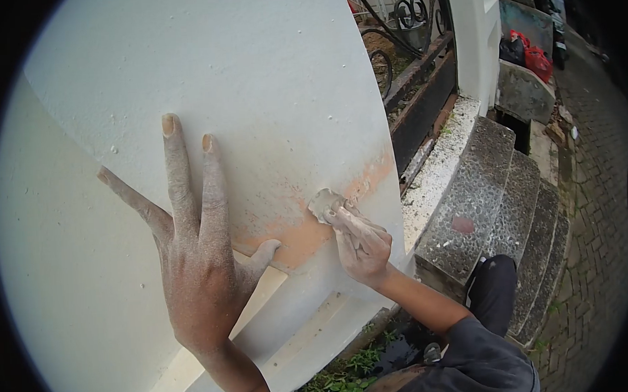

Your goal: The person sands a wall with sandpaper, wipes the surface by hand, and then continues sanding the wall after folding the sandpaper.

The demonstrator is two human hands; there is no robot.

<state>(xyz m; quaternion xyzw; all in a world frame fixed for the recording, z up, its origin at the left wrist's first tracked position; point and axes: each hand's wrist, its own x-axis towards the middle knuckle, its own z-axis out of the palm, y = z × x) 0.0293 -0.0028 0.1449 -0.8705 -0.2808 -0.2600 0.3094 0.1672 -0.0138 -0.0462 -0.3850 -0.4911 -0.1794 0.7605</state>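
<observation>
My left hand [202, 255], coated in pale dust, rests against the white wall [254, 67] with its fingers spread. Its thumb lies beside an orange-brown patch [309, 243] where the paint is worn through. To the right, my right hand [363, 244] is closed on a small, crumpled, greyish piece of sandpaper [325, 204]. The sandpaper is pressed to the wall at the upper right side of the patch. White dust covers these fingers too, and they hide part of the sandpaper. More orange-brown scuffing runs up towards the wall's right edge.
Below the patch, a ledge [291, 328] juts from the wall. Speckled stone steps [466, 197] descend on the right beside a dark metal gate [424, 92]. Red and black bags [534, 58] lie farther back near the paved lane [594, 207]. Green plants [348, 378] grow at the wall's foot.
</observation>
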